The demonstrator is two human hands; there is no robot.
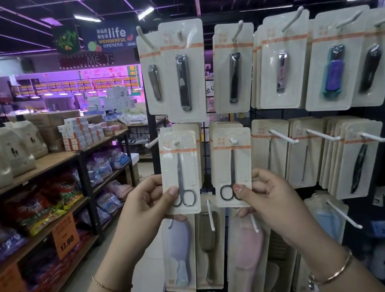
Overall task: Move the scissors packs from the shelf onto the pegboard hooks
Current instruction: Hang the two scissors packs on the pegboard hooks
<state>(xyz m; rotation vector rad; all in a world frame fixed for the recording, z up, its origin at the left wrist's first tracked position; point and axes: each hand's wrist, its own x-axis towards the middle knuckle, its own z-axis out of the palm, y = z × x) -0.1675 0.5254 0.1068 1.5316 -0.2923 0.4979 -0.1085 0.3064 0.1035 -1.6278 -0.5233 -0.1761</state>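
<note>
Both forearms were raised; left hand (145, 204) pinched the left scissors pack (179, 163), right hand (271, 199) the right scissors pack (234, 164).

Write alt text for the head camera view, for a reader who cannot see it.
A person's left hand pinches the left scissors pack and the right hand pinches the right scissors pack, both held against a shop pegboard. Nail clipper packs hang above, hairbrush packs below; stocked shelves stand at the left.

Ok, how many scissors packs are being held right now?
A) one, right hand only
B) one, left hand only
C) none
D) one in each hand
D: the left hand pinches the left scissors pack, and the right hand pinches the right scissors pack.
</note>
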